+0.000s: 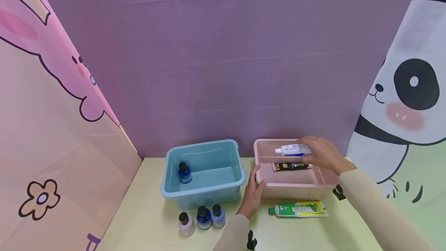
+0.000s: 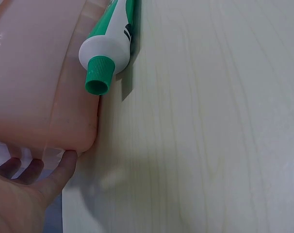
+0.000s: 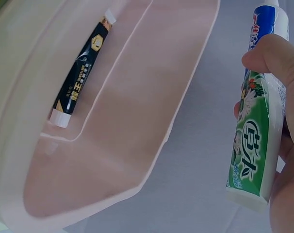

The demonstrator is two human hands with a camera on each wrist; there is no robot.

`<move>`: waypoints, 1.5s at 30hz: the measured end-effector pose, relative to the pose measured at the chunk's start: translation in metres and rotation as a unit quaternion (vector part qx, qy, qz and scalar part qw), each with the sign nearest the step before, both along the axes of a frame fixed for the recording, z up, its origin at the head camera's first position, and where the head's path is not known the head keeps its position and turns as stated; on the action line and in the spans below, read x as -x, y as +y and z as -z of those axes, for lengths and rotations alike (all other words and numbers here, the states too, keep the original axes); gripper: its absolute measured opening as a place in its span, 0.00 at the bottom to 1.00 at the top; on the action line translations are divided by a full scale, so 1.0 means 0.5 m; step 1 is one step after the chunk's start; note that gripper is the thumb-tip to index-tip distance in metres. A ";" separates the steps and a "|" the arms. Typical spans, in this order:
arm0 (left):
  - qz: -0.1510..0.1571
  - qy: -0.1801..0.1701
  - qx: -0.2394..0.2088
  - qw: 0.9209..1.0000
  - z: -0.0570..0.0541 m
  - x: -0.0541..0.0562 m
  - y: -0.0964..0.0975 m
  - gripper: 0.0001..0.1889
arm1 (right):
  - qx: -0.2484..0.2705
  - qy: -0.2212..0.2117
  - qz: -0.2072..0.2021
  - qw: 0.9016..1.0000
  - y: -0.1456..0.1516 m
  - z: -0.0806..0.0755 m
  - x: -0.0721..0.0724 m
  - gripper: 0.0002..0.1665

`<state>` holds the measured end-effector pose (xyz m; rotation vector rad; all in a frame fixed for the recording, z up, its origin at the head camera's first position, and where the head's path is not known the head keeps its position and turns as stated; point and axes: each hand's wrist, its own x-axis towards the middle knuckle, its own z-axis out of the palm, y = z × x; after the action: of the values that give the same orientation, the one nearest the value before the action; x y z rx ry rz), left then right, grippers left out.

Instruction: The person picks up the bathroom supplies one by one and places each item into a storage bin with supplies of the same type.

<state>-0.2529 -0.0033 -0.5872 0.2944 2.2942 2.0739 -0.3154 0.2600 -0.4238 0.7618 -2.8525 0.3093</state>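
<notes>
My right hand (image 1: 322,152) grips a white, blue and green toothpaste tube (image 3: 253,131) over the pink bin (image 1: 296,185), its white cap pointing left in the head view. Below it, a black toothpaste tube (image 1: 292,166) with gold print and a white cap lies on the bin's floor. At the bin's front left corner, my left hand (image 1: 252,196) holds the wall, thumb at the front and fingers along the side. A green and yellow toothpaste tube (image 1: 301,209) lies on the table in front of the bin, its green cap toward my left hand.
Left of the pink bin stands a blue bin (image 1: 203,194) with a dark blue bottle (image 1: 185,173) inside. In front of it are a pale pink bottle (image 1: 187,226), another dark blue bottle (image 1: 204,220) and a light blue bottle (image 1: 218,218). A purple backdrop (image 1: 223,65) rises behind the table.
</notes>
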 end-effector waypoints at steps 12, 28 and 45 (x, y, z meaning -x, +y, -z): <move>0.000 0.005 -0.005 1.000 -0.001 0.003 0.000 0.29 | -0.010 0.000 -0.013 1.000 -0.001 0.011 0.028 0.32; 0.002 -0.001 -0.004 1.000 -0.002 0.001 0.001 0.28 | -0.004 -0.016 -0.015 1.000 -0.009 0.026 0.076 0.33; 0.000 0.005 0.005 1.000 -0.002 -0.001 -0.003 0.28 | -0.009 -0.013 -0.012 1.000 -0.021 0.051 0.104 0.35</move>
<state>-0.2522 -0.0046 -0.5864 0.3039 2.3106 2.0642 -0.3674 0.2493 -0.4494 0.8004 -2.8774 0.2997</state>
